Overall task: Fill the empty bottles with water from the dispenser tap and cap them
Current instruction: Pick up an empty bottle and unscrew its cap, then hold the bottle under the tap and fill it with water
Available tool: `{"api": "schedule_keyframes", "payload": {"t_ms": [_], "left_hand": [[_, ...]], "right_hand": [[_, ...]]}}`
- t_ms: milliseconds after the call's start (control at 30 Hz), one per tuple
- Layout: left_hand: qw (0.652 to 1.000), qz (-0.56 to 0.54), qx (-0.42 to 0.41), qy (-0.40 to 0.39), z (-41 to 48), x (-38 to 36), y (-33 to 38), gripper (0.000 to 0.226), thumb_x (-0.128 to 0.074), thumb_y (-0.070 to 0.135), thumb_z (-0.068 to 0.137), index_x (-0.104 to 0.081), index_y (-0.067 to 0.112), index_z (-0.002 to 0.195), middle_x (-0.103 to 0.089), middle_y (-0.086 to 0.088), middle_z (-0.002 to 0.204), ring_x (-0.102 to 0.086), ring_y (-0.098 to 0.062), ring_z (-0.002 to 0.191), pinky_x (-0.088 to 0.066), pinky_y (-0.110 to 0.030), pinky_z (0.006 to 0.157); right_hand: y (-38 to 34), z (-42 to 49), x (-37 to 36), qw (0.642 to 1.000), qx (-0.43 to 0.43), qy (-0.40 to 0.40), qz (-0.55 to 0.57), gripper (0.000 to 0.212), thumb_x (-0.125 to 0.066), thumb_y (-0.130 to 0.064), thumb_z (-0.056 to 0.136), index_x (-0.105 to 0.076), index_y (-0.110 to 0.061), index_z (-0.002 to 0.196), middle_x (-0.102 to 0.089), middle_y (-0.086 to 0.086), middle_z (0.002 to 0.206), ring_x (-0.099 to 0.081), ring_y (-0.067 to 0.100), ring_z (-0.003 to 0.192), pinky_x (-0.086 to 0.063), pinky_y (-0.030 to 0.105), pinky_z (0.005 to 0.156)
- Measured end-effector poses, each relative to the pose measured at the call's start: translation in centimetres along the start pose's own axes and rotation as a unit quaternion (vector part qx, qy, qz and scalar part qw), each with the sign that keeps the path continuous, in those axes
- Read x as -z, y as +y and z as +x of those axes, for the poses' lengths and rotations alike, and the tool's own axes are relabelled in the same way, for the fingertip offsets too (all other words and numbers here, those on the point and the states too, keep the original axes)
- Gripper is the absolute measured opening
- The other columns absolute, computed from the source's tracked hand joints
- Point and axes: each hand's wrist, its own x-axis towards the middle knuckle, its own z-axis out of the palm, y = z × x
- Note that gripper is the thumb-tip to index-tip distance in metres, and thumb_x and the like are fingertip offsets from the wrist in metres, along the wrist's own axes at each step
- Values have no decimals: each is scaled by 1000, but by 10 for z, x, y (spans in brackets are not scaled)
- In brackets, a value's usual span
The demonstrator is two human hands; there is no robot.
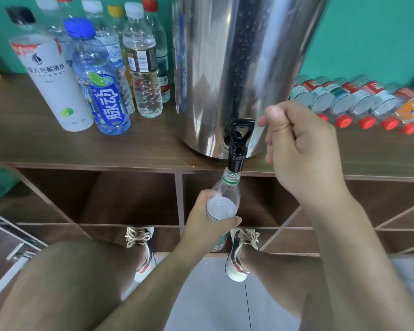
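one grip, the left hand (201, 225), wraps the bottle (225, 199), its open neck just under the tap (237, 149), water seemingly partway up. right hand (304, 154) curls beside the tap lever; whether it holds anything, cannot tell. judged midway: upright bottles (142, 68) on the surface (58, 146) look filled and capped, while the lying row (366, 101) beside the dispenser (237, 56) looks empty.

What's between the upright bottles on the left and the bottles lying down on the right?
In the head view, the steel dispenser stands between the upright bottles and the lying bottles, on the wooden counter, its black tap facing forward.
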Motion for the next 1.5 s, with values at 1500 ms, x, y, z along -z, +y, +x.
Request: {"api": "schedule_keyframes", "payload": {"t_ms": [1500], "left_hand": [[999, 0, -36, -16, 4, 2, 6, 66, -93, 25, 70, -53, 35, 122, -63, 9, 112, -63, -12, 108, -58, -38, 94]], "right_hand": [[13, -40, -4, 987, 151, -10, -53, 23, -87, -29, 85, -81, -10, 97, -61, 4, 97, -58, 10, 85, -47, 21, 69]]}}
